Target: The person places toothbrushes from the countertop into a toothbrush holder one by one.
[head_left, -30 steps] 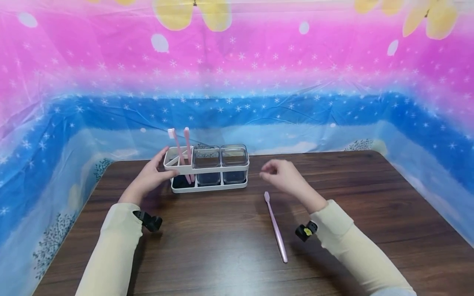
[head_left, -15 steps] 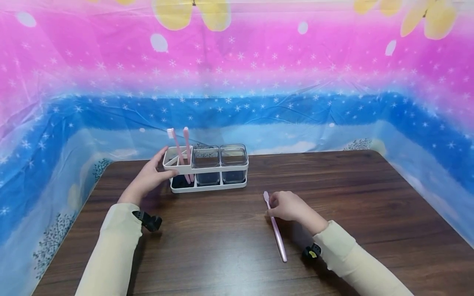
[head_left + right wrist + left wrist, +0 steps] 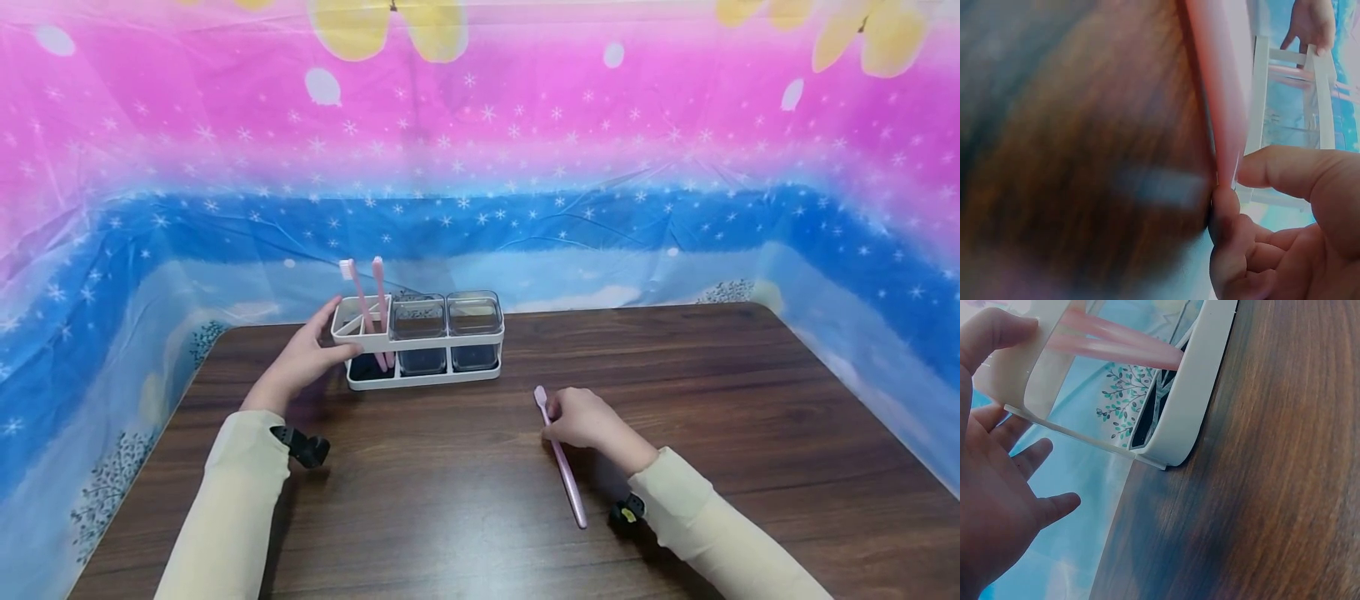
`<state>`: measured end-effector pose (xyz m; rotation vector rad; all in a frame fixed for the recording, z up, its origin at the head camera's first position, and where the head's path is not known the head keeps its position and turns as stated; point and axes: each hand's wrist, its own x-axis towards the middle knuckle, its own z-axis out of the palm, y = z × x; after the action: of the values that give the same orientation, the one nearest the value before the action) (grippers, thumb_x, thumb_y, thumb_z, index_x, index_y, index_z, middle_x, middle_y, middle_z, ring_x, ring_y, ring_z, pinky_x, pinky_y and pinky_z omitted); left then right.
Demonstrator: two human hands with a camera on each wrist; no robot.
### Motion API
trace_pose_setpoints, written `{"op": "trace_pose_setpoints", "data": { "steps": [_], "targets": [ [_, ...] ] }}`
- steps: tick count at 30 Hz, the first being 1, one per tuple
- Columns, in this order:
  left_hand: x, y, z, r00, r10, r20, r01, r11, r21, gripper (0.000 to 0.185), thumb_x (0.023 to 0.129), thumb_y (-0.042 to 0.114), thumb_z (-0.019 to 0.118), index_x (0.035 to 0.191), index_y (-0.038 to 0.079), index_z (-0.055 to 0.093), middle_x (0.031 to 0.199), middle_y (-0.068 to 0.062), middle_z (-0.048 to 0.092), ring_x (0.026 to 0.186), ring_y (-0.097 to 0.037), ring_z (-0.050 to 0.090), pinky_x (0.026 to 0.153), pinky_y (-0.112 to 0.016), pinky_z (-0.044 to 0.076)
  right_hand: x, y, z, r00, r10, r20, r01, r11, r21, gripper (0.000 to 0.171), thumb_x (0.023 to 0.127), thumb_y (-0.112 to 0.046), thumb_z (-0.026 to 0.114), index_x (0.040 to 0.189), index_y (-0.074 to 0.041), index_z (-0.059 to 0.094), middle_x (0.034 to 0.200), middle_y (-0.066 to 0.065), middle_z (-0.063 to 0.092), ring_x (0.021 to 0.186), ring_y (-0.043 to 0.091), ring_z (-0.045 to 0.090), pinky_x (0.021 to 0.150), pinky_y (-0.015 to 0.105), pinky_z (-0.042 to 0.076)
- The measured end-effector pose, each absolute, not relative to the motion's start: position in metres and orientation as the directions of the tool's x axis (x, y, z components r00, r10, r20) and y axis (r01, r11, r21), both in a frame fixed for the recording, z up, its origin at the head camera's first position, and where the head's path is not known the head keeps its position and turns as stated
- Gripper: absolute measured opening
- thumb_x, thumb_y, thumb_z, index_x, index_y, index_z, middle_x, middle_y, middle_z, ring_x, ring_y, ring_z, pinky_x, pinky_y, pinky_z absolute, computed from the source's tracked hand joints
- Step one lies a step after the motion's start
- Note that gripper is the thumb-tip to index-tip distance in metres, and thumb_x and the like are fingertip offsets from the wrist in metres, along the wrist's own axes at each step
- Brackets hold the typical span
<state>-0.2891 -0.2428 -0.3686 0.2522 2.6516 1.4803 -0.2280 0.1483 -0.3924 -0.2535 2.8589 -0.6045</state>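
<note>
Right hand [image 3: 587, 419] dropped from mid-air near the rack a second ago down onto the loose pink toothbrush [image 3: 564, 469]; barely any change over the last half second, brush slightly rotated. Fingers curled, thumb and fingertips pinching the neck just below the head; right wrist view confirms the pinch on the shaft [image 3: 1219, 94]. Brush lies on the wooden table [image 3: 750, 400], centre-right, head pointing away from the person, handle end toward the near edge, well apart from the rack.

Left hand [image 3: 302, 360] unchanged: fingers spread and mostly straight, thumb on the front of the top rim, steadying the left end of the white holder [image 3: 420, 354]. Left compartment has two pink toothbrushes [image 3: 367, 308] standing tilted; two clear cups [image 3: 446, 321] fill the other slots. Pink-and-blue starry sheet [image 3: 600, 167] behind the table.
</note>
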Motion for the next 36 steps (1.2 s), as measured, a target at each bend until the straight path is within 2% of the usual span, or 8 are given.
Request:
{"op": "trace_pose_setpoints", "data": {
  "steps": [5, 9, 12, 18, 23, 27, 30, 36],
  "targets": [
    [-0.288, -0.242, -0.366, -0.980, 0.198, 0.004, 0.105, 0.504, 0.857, 0.094, 0.089, 0.024, 0.067, 0.157, 0.018, 0.002, 0.158, -0.023, 0.012, 0.141, -0.044, 0.021, 0.106, -0.064, 0.028, -0.227, 0.147, -0.385, -0.962, -0.203, -0.182, -0.102, 0.888, -0.449, 0.014, 0.076, -0.014, 0.071, 0.067, -0.011, 0.061, 0.060, -0.003, 0.052, 0.053, 0.012, 0.044, 0.049, 0.023, 0.034],
    [-0.291, -0.242, -0.368, -0.979, 0.205, 0.009, 0.112, 0.499, 0.859, 0.094, 0.089, 0.022, 0.067, 0.157, 0.017, 0.002, 0.158, -0.023, 0.011, 0.141, -0.044, 0.019, 0.107, -0.065, 0.027, -0.230, 0.149, -0.369, -0.966, -0.195, -0.167, -0.079, 0.846, -0.528, 0.009, 0.078, -0.013, 0.070, 0.077, -0.006, 0.064, 0.067, 0.001, 0.060, 0.056, 0.013, 0.051, 0.050, 0.024, 0.042],
    [-0.294, -0.243, -0.370, -0.979, 0.204, 0.003, 0.106, 0.496, 0.862, 0.094, 0.090, 0.021, 0.066, 0.157, 0.017, 0.001, 0.159, -0.023, 0.010, 0.141, -0.044, 0.019, 0.106, -0.065, 0.027, -0.236, 0.148, -0.345, -0.970, -0.203, -0.132, -0.087, 0.800, -0.593, 0.012, 0.080, -0.012, 0.068, 0.086, -0.002, 0.065, 0.076, 0.006, 0.064, 0.061, 0.015, 0.057, 0.055, 0.025, 0.050],
    [-0.294, -0.245, -0.370, -0.979, 0.204, 0.003, 0.108, 0.502, 0.858, 0.095, 0.089, 0.023, 0.067, 0.157, 0.018, 0.001, 0.159, -0.022, 0.009, 0.141, -0.044, 0.019, 0.106, -0.065, 0.027, -0.250, 0.129, -0.288, -0.973, -0.227, 0.025, -0.178, 0.682, -0.709, 0.017, 0.085, -0.015, 0.064, 0.097, -0.003, 0.065, 0.087, 0.010, 0.066, 0.064, 0.016, 0.053, 0.054, 0.024, 0.047],
    [-0.293, -0.245, -0.370, -0.978, 0.208, 0.007, 0.113, 0.503, 0.857, 0.095, 0.090, 0.023, 0.067, 0.157, 0.017, 0.001, 0.159, -0.022, 0.007, 0.141, -0.045, 0.018, 0.106, -0.065, 0.026, -0.257, 0.096, -0.253, -0.955, -0.212, 0.208, -0.295, 0.581, -0.759, 0.017, 0.088, -0.016, 0.063, 0.100, -0.004, 0.065, 0.086, 0.009, 0.067, 0.064, 0.017, 0.050, 0.053, 0.024, 0.042],
    [-0.291, -0.245, -0.368, -0.979, 0.205, 0.010, 0.115, 0.505, 0.855, 0.095, 0.089, 0.025, 0.068, 0.157, 0.018, 0.002, 0.159, -0.022, 0.008, 0.141, -0.044, 0.020, 0.106, -0.064, 0.028, -0.264, 0.066, -0.245, -0.909, -0.186, 0.372, -0.416, 0.442, -0.795, 0.018, 0.088, -0.014, 0.063, 0.102, -0.003, 0.066, 0.089, 0.008, 0.071, 0.069, 0.017, 0.054, 0.059, 0.025, 0.044],
    [-0.291, -0.245, -0.368, -0.979, 0.203, 0.014, 0.118, 0.509, 0.853, 0.095, 0.089, 0.026, 0.068, 0.157, 0.018, 0.002, 0.159, -0.022, 0.008, 0.141, -0.044, 0.019, 0.107, -0.064, 0.027, -0.270, 0.044, -0.245, -0.878, -0.167, 0.448, -0.478, 0.339, -0.810, 0.019, 0.088, -0.012, 0.064, 0.104, -0.002, 0.066, 0.091, 0.008, 0.073, 0.073, 0.016, 0.058, 0.065, 0.024, 0.046],
    [-0.292, -0.245, -0.371, -0.980, 0.200, 0.010, 0.114, 0.516, 0.849, 0.095, 0.089, 0.027, 0.068, 0.157, 0.018, 0.002, 0.159, -0.022, 0.008, 0.142, -0.044, 0.016, 0.107, -0.067, 0.023, -0.277, 0.009, -0.252, -0.860, -0.175, 0.480, -0.511, 0.318, -0.799, 0.021, 0.091, -0.014, 0.063, 0.108, -0.004, 0.065, 0.095, 0.006, 0.073, 0.077, 0.015, 0.060, 0.066, 0.023, 0.048]
  ]
}}
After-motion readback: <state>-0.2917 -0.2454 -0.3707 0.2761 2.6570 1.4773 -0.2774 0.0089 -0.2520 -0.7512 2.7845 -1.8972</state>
